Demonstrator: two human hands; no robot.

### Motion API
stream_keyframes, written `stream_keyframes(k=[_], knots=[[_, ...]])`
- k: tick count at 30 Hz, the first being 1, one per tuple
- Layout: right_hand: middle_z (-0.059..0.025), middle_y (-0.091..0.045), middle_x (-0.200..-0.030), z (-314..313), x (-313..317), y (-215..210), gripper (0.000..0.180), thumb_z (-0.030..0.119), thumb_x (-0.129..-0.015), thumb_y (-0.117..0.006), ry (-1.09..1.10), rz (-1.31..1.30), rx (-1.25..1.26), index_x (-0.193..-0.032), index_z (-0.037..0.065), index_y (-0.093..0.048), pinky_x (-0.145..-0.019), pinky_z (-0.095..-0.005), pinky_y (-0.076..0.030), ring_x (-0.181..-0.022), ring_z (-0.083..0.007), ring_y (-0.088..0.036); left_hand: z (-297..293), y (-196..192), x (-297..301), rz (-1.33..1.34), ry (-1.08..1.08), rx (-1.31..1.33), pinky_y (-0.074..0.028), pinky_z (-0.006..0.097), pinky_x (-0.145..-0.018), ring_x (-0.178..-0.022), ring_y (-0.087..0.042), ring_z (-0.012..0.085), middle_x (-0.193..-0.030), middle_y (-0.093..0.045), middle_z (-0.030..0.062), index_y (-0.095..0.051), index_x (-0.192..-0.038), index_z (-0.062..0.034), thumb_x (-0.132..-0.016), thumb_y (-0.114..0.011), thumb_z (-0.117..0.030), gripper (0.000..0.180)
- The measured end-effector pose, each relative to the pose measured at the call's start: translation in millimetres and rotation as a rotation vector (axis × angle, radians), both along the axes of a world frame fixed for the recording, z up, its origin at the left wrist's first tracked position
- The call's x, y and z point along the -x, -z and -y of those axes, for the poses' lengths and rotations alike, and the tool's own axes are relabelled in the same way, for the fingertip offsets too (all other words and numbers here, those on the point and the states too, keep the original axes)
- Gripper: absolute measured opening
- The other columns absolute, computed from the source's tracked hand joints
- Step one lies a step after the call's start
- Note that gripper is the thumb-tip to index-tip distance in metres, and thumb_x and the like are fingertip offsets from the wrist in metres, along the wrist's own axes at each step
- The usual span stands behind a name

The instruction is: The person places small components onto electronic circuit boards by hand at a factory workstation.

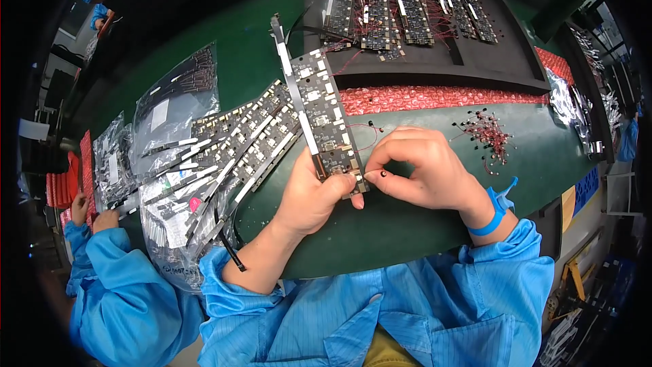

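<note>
My left hand (307, 197) grips the lower end of a long black circuit board (326, 112), its thumb across the front. The board stands tilted, with pale components on its face and a black-and-white flat cable (299, 102) along its left edge. At the lower right edge of the board, my right hand (431, 170) is closed in a pinch on a small wire lead with a black bead end (383, 173). Exactly what the fingertips press is too small to make out. A thin red wire (372, 137) loops beside the board, above my right fingers.
Several more boards (255, 136) lie fanned at left, by clear plastic bags (178, 98). A black tray (435, 71) of wired boards stands behind red bubble wrap (441, 100). Loose red leads (487, 137) are piled at right. A co-worker's blue sleeve (112, 265) reaches in at left.
</note>
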State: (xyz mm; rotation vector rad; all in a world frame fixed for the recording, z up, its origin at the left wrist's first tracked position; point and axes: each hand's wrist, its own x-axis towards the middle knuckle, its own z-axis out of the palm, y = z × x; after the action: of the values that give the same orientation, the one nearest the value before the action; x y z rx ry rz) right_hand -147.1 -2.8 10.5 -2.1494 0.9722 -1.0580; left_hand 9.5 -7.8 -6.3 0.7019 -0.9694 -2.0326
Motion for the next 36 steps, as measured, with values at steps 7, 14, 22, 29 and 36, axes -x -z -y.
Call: stream_keyframes(k=[7,14,22,29,36], knots=[[0.0000,-0.051,-0.057,0,3,-10,0.009,0.007,-0.062,-0.056,-0.005,0.051,-0.670,-0.065,0.000,-0.052,-0.042,-0.0162,-0.034,-0.049,-0.0025,-0.044,-6,0,2,0.099,-0.053,0.182,-0.043,0.023,-0.047,-0.054,-0.048,0.0116,-0.071,-0.046,0.0072,-0.035,-0.087,0.0012,-0.065,-0.042,0.003,0.023],[-0.0018,-0.051,-0.055,3,4,7,0.011,0.009,-0.063,-0.054,-0.094,0.306,-0.835,-0.063,-0.001,-0.052,-0.045,-0.0167,-0.037,-0.050,-0.0035,-0.046,-7,2,4,0.077,-0.066,0.194,-0.044,0.023,-0.048,-0.054,-0.048,0.0113,-0.072,-0.046,0.0069,-0.035,-0.088,0.0020,-0.064,-0.043,0.003,0.025],[-0.0022,-0.051,-0.058,4,0,8,0.008,0.006,-0.063,-0.054,-0.138,0.435,-0.957,-0.063,-0.002,-0.051,-0.048,-0.0156,-0.036,-0.054,-0.0039,-0.046,-6,11,3,0.038,-0.053,0.230,-0.041,0.021,-0.042,-0.057,-0.048,0.0125,-0.078,-0.048,0.0084,-0.035,-0.095,0.0019,-0.066,-0.053,-0.012,0.037],[-0.0029,-0.051,-0.060,0,-2,12,0.008,0.006,-0.064,-0.052,-0.140,0.496,-0.934,-0.065,-0.001,-0.048,-0.047,-0.0160,-0.036,-0.054,-0.0042,-0.046,-7,5,6,0.102,-0.073,0.205,-0.043,0.022,-0.046,-0.053,-0.048,0.0118,-0.070,-0.046,0.0075,-0.035,-0.084,0.0025,-0.063,-0.040,0.004,0.021],[-0.0030,-0.051,-0.061,4,1,10,0.007,0.006,-0.066,-0.050,-0.146,0.404,-0.878,-0.064,0.000,-0.048,-0.047,-0.0162,-0.036,-0.054,-0.0044,-0.045,-6,6,5,0.094,-0.070,0.230,-0.044,0.023,-0.049,-0.055,-0.050,0.0137,-0.071,-0.046,0.0089,-0.032,-0.086,0.0021,-0.065,-0.038,0.004,0.022]])
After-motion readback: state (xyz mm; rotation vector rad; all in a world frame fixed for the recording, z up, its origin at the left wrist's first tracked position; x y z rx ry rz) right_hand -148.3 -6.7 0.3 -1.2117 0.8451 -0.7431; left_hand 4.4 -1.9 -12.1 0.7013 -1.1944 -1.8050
